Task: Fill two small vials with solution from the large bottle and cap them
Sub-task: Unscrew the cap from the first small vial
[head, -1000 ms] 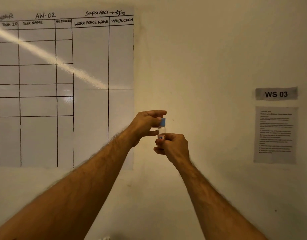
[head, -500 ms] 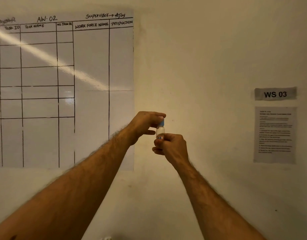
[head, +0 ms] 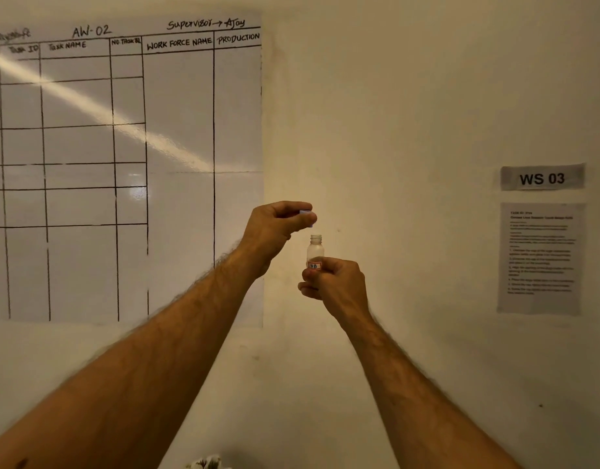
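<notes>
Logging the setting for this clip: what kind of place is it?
Likely a numbered factory or lab workstation: a hand-ruled production whiteboard, a "WS 03" sign and a printed instruction sheet on the wall.

Factory workstation: production whiteboard [head: 122, 164], "WS 03" sign [head: 542, 178]

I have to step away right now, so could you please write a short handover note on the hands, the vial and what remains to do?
Left hand: pinches the small blue screw cap, lifted clear above the vial.
Right hand: grips the small clear plastic vial with an orange-bordered label upright by its lower half.
Done: this vial is uncapped; its threaded neck is open.
It looks empty, though I cannot be sure.
Left: fill it, recap it, then the second vial. The large bottle and other vial are out of view.
</notes>
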